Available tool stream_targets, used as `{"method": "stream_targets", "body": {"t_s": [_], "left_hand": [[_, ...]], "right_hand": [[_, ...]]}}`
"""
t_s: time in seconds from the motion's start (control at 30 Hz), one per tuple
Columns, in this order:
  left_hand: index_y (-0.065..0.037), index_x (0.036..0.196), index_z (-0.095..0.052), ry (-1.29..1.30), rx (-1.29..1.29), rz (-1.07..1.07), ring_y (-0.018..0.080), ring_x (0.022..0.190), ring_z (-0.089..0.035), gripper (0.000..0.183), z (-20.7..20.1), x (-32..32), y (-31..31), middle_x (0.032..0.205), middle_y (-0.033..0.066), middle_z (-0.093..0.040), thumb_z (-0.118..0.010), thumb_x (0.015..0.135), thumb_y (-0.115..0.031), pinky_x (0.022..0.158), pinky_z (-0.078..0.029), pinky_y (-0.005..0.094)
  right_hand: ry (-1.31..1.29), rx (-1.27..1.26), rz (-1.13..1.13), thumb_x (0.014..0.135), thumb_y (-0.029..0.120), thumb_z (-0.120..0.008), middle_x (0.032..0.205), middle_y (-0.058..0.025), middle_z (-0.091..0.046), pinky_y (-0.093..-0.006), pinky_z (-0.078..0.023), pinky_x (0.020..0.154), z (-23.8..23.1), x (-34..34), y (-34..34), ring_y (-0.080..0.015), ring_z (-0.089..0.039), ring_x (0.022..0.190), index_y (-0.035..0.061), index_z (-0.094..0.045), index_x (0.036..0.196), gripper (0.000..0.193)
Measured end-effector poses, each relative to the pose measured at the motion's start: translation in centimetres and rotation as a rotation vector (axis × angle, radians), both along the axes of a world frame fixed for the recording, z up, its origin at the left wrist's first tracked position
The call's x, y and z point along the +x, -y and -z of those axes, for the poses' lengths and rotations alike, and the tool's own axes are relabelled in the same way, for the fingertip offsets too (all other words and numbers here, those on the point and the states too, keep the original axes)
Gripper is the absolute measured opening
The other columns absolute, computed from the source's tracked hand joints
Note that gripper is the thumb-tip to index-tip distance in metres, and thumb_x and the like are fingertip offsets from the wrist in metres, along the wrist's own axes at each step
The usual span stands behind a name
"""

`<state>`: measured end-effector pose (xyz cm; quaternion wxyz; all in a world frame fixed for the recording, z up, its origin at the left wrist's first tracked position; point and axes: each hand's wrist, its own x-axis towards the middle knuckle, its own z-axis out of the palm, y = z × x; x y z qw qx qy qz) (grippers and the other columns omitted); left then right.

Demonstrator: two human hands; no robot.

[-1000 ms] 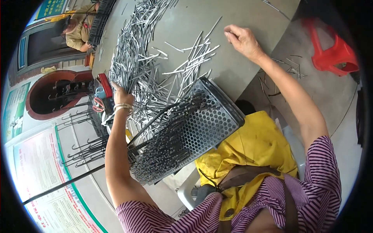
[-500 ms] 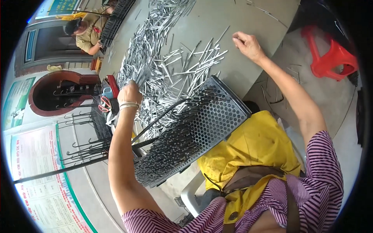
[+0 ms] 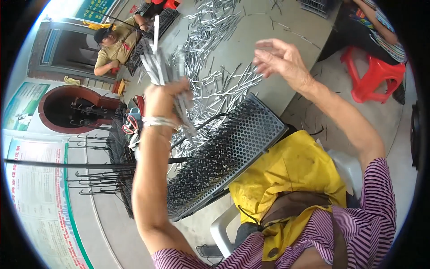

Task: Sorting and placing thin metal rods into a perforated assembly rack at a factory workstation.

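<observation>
My left hand is closed around a bundle of thin silver metal strips, which stick out above and below the fist, raised over the table. To the right, my right hand hovers over the tabletop with its fingers loosely apart and nothing visible in them. Many similar loose strips lie heaped between and beyond my hands. Close to me stands a slanted black perforated rack. Thin dark rods fill the holes in its left and middle part, while those at its right end show bare.
Grey tabletop extends behind the strips. A person works at the far left; another person's arm shows at the upper right, near a red stool. Hooked rods and red-handled scissors are left of my arm.
My left hand has risen from the pile with the strips in its grip. My right hand's fingers have spread from a loose curl. The view has shifted, bringing in the person at upper right.
</observation>
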<state>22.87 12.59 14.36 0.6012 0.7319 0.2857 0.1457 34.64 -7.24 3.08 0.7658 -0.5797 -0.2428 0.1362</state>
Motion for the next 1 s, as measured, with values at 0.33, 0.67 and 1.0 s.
{"method": "stream_targets", "body": {"t_s": [0.33, 0.67, 1.0], "left_hand": [[0.000, 0.075, -0.056, 0.000, -0.509, 0.210, 0.0128, 0.051, -0.052, 0.007, 10.3, -12.0, 13.9, 0.062, 0.0049, -0.056, -0.061, 0.072, 0.001, 0.049, -0.041, 0.0240], [0.000, 0.081, -0.053, 0.010, -0.659, 0.239, 0.0182, 0.055, -0.056, 0.020, 15.3, -19.9, 15.5, 0.068, 0.0098, -0.058, -0.065, 0.065, 0.001, 0.052, -0.048, 0.0294], [0.002, 0.079, -0.053, 0.120, -0.650, 0.096, 0.0214, 0.048, -0.055, 0.022, 16.2, -22.5, 15.8, 0.060, 0.0108, -0.055, -0.066, 0.062, -0.003, 0.044, -0.049, 0.0321]], "right_hand": [[-0.347, 0.361, -0.389, 0.086, 0.031, -0.051, 0.091, -0.0171, -0.059, -0.0306, -0.050, 0.067, -1.8, -10.8, 0.8, -0.0202, -0.060, 0.076, 0.0062, -0.022, 0.133, 0.060], [-0.373, 0.239, -0.421, 0.086, 0.013, -0.050, 0.081, -0.0086, -0.062, -0.0227, -0.048, 0.066, 3.9, -18.8, 1.9, -0.0112, -0.058, 0.072, -0.0028, -0.058, 0.092, 0.019], [0.630, -0.078, -0.187, 0.083, 0.017, -0.050, 0.079, -0.0079, -0.063, -0.0249, -0.046, 0.065, 4.8, -22.5, 0.7, -0.0129, -0.060, 0.072, 0.0011, -0.062, 0.086, 0.020]]}}
